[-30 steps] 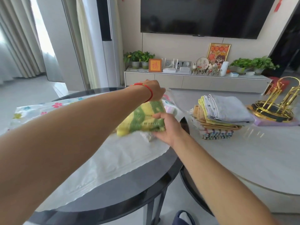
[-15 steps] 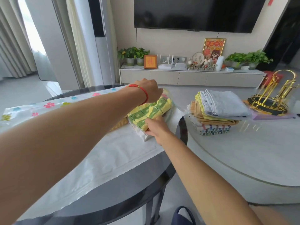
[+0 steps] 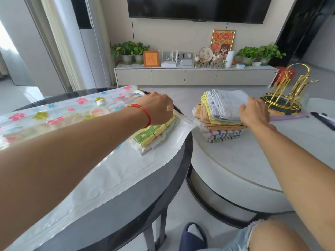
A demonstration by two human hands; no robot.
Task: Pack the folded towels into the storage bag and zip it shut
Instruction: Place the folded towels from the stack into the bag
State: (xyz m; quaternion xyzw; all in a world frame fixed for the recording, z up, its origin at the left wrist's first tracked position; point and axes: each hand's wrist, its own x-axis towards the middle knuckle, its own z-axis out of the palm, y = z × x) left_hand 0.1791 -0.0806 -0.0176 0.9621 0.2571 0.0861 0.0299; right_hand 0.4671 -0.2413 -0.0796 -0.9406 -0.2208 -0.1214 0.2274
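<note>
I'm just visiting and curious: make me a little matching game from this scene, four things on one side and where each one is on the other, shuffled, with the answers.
Things:
1. green and yellow towel
2. grey towel
3. gold rack
4. storage bag

Places:
A. on top of the towel stack on the pale table
B. spread over the dark round table
C. under the left hand, at the bag's mouth
D. far right of the pale table, behind the right hand

Pairs: 1-C, 2-A, 3-D, 4-B
</note>
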